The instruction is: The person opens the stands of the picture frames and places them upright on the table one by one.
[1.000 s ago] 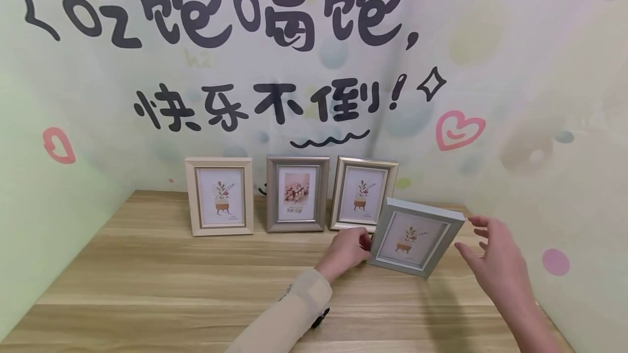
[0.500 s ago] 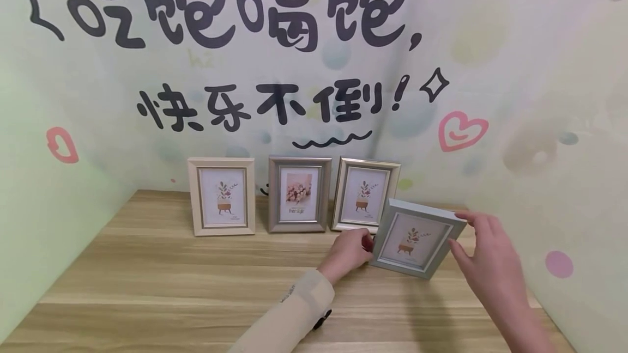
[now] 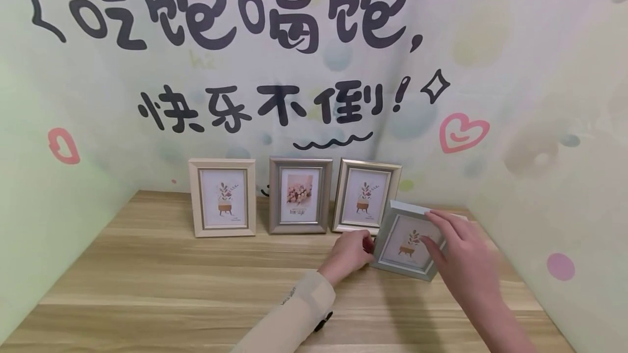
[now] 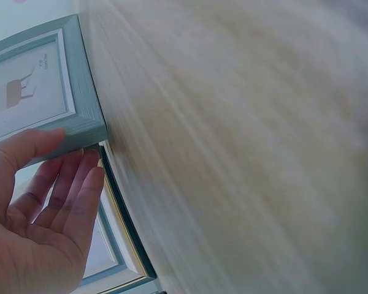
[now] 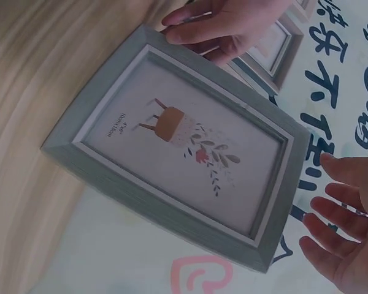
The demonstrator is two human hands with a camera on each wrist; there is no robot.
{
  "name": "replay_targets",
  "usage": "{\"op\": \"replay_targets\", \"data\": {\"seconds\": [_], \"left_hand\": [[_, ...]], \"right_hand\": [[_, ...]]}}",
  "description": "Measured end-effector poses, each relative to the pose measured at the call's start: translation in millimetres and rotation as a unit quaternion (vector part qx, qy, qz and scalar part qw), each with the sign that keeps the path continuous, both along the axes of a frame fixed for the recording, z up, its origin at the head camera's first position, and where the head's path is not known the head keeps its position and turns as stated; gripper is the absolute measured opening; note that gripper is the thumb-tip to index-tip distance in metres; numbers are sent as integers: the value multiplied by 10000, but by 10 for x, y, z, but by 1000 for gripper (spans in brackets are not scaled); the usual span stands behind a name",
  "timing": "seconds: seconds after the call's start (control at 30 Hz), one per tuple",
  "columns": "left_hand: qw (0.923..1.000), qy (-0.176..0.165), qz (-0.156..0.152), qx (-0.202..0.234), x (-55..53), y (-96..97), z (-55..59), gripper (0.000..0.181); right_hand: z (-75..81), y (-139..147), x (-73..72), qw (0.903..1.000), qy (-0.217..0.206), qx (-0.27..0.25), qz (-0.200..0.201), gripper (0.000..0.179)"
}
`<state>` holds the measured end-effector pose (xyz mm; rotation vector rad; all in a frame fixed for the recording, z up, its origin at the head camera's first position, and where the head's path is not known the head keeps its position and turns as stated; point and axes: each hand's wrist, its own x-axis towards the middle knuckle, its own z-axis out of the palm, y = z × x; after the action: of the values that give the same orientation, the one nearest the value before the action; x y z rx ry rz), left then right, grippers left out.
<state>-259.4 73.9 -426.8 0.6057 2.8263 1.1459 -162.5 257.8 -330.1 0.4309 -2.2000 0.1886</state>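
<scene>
A grey-green photo frame (image 3: 408, 252) with a plant-pot picture stands tilted at the right of the row. My left hand (image 3: 347, 252) holds its lower left edge; in the left wrist view the thumb (image 4: 40, 142) lies on the front, with the fingers at the edge and behind. The right hand (image 3: 463, 255) hovers before the frame's upper right part, hiding some of it. In the right wrist view, this hand's fingers (image 5: 334, 229) are spread and loosely bent beside the top edge, with a gap between them and the frame.
A cream frame (image 3: 196, 200), a taupe frame (image 3: 273, 195) with a flower picture and a champagne-coloured frame (image 3: 343, 170) stand upright along the back of the wooden table (image 3: 171, 287). Behind them hangs a printed cloth (image 3: 314, 70) with large dark characters.
My right hand has moved left, from beside the grey-green frame's right edge to across its upper right corner. The left hand and the frame have stayed nearly still.
</scene>
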Motion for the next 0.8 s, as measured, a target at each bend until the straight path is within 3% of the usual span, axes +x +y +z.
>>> {"op": "replay_targets", "data": {"seconds": [0.37,0.53,0.8], "left_hand": [[10000,-27,20,2,-6,5,-18,19],[10000,-14,16,3,1,6,-19,18],[10000,36,33,-14,1,4,-11,17]], "right_hand": [[-180,49,-248,9982,255,343,427,48],[-256,85,-283,9979,236,486,366,41],[-333,45,-322,9964,586,442,417,39]]}}
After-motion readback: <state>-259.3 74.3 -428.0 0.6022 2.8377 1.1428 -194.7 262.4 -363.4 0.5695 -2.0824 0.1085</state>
